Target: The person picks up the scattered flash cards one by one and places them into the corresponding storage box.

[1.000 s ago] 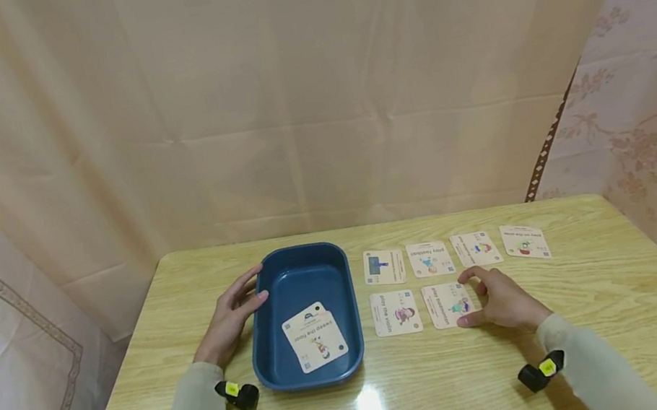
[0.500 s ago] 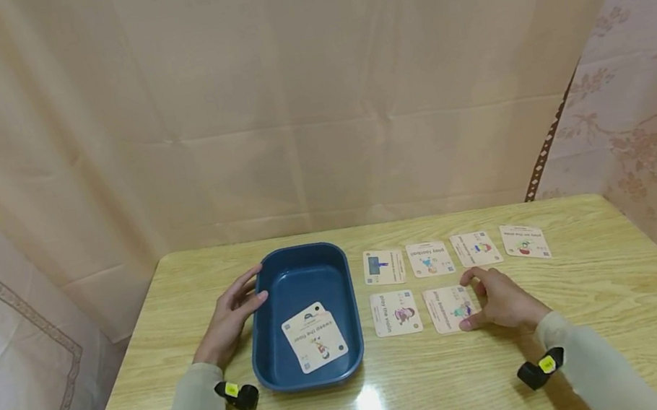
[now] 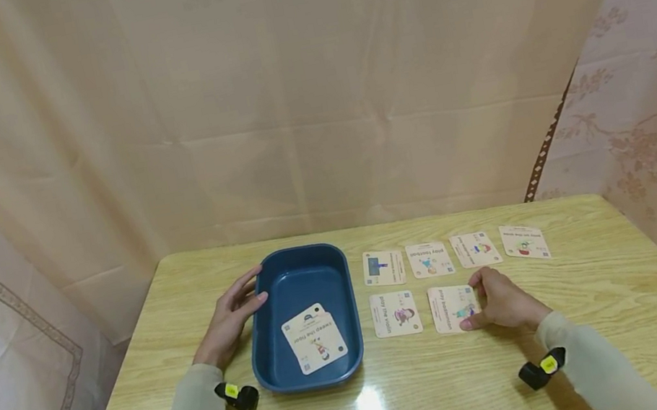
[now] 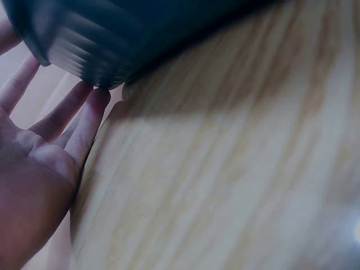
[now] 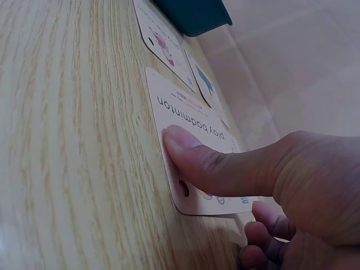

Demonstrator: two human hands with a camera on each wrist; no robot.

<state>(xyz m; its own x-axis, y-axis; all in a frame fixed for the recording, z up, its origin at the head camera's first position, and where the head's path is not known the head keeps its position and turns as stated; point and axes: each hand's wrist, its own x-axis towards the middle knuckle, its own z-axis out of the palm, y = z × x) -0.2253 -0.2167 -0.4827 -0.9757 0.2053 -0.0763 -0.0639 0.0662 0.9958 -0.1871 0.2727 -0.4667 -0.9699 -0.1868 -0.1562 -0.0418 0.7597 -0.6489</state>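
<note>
Blue tray (image 3: pixel 311 283) w/ 2 overlapping cards (image 3: pixel 318 342) in; L hand (image 3: pixel 233 318) touches it, fingers extended; R hand (image 3: pixel 504 301) pinches badminton card (image 3: pixel 448 310).

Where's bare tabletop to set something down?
Bare wood lies in front of the violin card and badminton card, between the blue tray and right sleeve; more left of the left hand and right of the right hand. Crowded: the card rows, and the tray's left side, where the left hand touches.
</note>
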